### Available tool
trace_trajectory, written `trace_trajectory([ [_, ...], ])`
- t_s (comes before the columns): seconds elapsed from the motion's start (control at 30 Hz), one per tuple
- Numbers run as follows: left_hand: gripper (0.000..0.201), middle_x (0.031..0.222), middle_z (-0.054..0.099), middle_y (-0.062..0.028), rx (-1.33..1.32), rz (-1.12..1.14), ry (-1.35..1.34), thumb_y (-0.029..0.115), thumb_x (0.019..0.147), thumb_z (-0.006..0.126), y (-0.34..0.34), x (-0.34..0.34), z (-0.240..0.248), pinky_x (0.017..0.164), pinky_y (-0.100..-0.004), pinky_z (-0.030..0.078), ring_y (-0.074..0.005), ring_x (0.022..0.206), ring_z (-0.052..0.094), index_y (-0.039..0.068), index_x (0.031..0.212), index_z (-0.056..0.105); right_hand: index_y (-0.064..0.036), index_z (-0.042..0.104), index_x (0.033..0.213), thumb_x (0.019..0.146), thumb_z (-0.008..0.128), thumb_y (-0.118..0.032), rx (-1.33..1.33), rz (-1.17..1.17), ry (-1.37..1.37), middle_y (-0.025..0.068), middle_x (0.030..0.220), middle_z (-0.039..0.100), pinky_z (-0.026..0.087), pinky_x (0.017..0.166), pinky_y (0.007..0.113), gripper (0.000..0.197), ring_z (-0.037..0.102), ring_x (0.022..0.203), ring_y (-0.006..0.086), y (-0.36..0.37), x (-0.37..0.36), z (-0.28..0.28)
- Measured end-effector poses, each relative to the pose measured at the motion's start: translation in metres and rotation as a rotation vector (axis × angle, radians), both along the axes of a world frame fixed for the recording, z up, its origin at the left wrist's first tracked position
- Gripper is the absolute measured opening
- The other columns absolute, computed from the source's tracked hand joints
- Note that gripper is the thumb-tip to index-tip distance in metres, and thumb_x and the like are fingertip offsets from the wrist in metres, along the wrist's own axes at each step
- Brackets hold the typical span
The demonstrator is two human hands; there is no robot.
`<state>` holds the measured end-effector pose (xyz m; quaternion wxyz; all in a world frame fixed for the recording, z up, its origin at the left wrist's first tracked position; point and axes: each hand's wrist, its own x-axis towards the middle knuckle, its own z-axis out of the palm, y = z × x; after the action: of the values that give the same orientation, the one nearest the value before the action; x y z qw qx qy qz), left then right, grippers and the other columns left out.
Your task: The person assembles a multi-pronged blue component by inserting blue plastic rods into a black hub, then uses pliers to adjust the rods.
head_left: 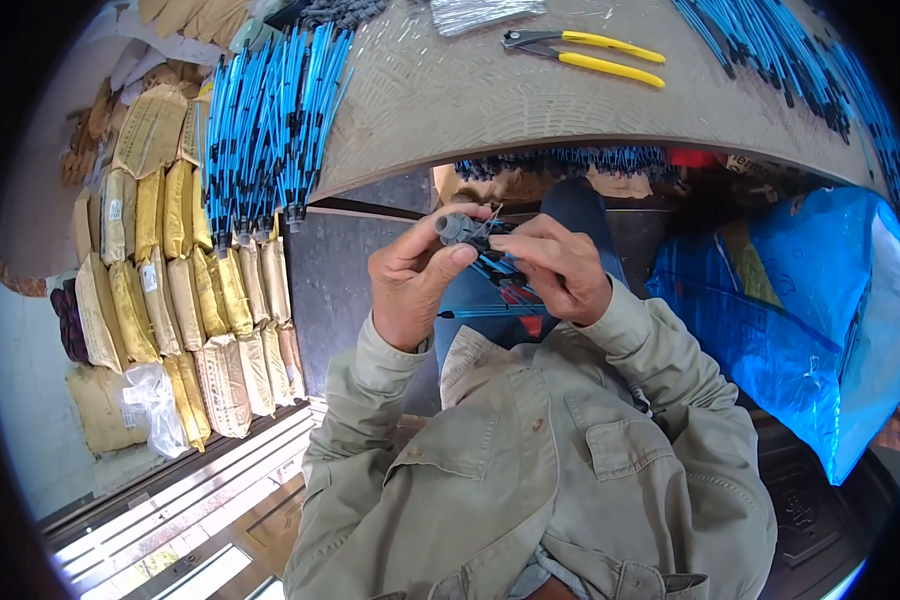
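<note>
Above my lap, my left hand (410, 275) is closed around a grey ribbed plastic fitting (455, 228), thumb along its near side. Black parts and thin blue tubes (498, 268) hang from the fitting toward my legs. Close against it on the right, my right hand (560, 268) has its thumb and fingers pinched together at the black parts. Whatever lies between those fingertips is too small and hidden to name. A thin wire-like strand (499, 214) sticks up between the two hands. More blue tubes (480, 313) lie across my lap below.
On the curved table (430, 100) ahead lie yellow-handled pliers (610, 62), silvery strips (485, 14) and a bunch of blue tubes (760, 55). Another bunch (275, 125) overhangs its left edge. Wrapped packages (170, 285) are stacked left; a big blue bag (770, 310) stands right.
</note>
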<state>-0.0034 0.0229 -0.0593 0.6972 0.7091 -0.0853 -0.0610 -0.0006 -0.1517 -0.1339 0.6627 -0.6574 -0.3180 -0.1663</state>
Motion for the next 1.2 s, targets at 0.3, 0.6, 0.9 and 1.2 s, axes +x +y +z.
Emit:
trace_trajectory([
  [0.3,0.032,0.114,0.058,-0.0091,0.087,-0.132,-0.078,0.011,0.087,0.06,0.011,0.003,0.0,0.089,-0.0255,0.041,-0.013,0.103,0.053,-0.004,0.115,0.055,-0.0004,0.06,0.105,0.074,0.056,0.013,-0.093,-0.012,0.067,0.0126,0.084,0.063,0.044,0.055,0.027,0.034,0.058,0.064,0.0207,-0.001,-0.004,0.017],
  [0.6,0.038,0.125,0.051,-0.0167,0.145,-0.091,-0.153,0.022,0.093,0.049,-0.006,-0.018,-0.003,0.099,-0.0318,0.034,-0.0203,0.112,0.05,-0.001,0.122,0.042,-0.0003,0.061,0.103,0.072,0.058,0.014,-0.034,-0.049,0.02,0.0129,0.085,0.064,0.047,0.055,0.028,0.034,0.06,0.065,0.0217,0.007,-0.019,0.016],
  [0.9,0.039,0.117,0.051,-0.028,0.158,0.085,-0.37,0.033,0.096,0.036,-0.026,-0.029,-0.025,0.101,-0.0439,0.033,-0.0323,0.113,0.05,-0.002,0.111,0.038,-0.0003,0.059,0.098,0.075,0.06,0.008,0.06,-0.099,-0.04,0.0112,0.079,0.063,0.046,0.051,0.027,0.025,0.06,0.058,0.021,0.002,-0.028,0.012],
  [1.2,0.042,0.111,0.053,-0.0271,-0.032,0.066,-0.301,0.035,0.096,0.035,-0.036,-0.036,-0.025,0.098,-0.0444,0.036,-0.0342,0.11,0.051,-0.004,0.112,0.034,0.0003,0.057,0.09,0.08,0.062,-0.001,0.046,0.02,0.339,0.0059,0.067,0.059,0.039,0.045,0.024,0.01,0.055,0.051,0.0098,-0.011,-0.028,0.025],
])
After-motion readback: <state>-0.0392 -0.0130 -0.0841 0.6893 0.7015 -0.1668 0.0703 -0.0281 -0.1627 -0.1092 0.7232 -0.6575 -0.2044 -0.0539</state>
